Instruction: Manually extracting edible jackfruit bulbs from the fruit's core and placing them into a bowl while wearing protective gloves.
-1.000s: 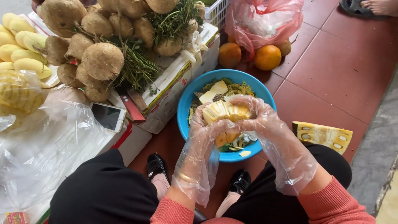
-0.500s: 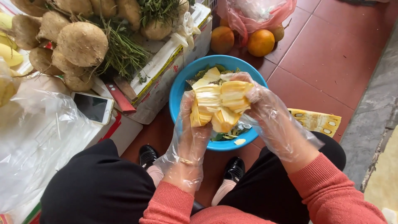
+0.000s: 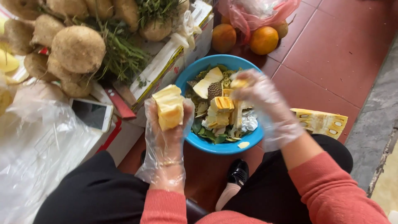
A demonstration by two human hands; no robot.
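**Jackfruit split over the blue bowl**

Both hands wear loose clear plastic gloves. The left hand (image 3: pixel 168 124) sits at the near-left rim of the round blue plastic bowl (image 3: pixel 195 74), fingers wrapped firmly around a chunky yellow piece of jackfruit flesh (image 3: pixel 169 105), held upright. The right hand (image 3: pixel 263 103) hovers over the bowl's right side, fingers curled around pale yellow strips of fruit (image 3: pixel 226 112) that hang down into the scraps. Inside the bowl lie green leaves, a spiky rind piece (image 3: pixel 214 89) and a pale wedge. Two oranges (image 3: pixel 244 38) rest on the red tiled floor (image 3: pixel 331 49) beyond the bowl. A white smartphone (image 3: pixel 91 114) lies on the box to the left.
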